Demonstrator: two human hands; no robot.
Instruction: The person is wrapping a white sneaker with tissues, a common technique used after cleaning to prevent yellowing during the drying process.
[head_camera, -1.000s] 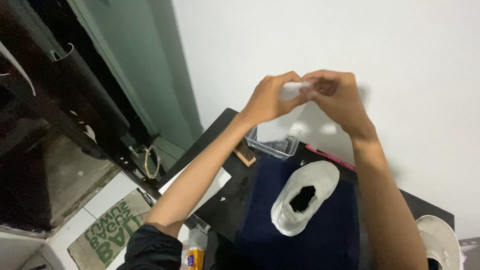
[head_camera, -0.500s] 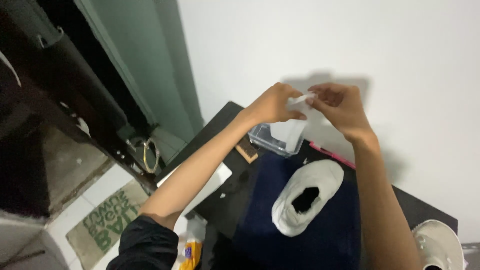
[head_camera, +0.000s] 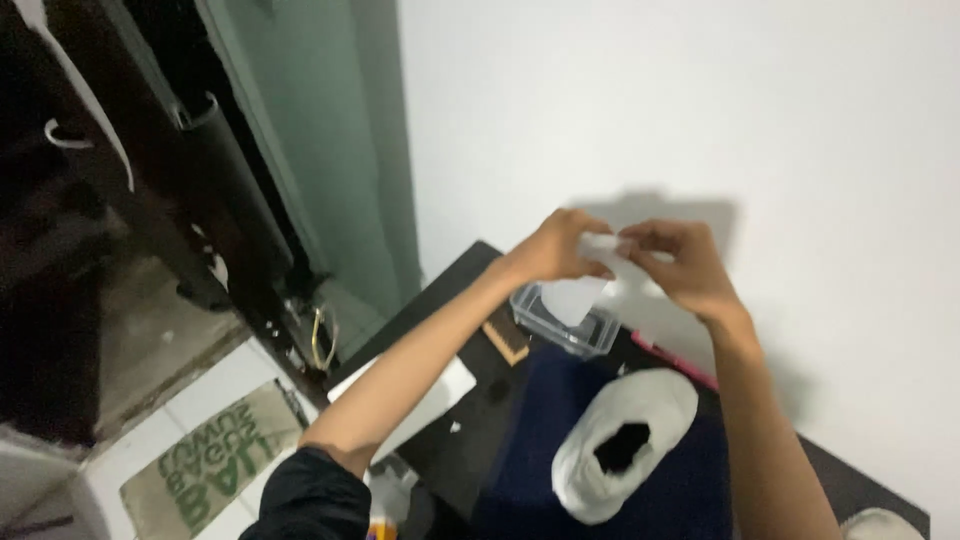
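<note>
Both hands pinch one white paper sheet (head_camera: 580, 290) — left hand (head_camera: 555, 250) and right hand (head_camera: 680, 265) closed on its top edge, sheet hanging below the fingertips above a clear plastic container (head_camera: 565, 325).

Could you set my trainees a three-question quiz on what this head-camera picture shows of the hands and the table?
1. True or false: both hands grip one white sheet.
2. What lies on the dark blue cloth? A) a white shoe B) a brush C) a cup
3. What clear thing stands on the black table below the hands?

Key
1. True: the left hand and the right hand pinch the white sheet above the table.
2. A: the white shoe, opening up.
3. The clear plastic container.
</note>
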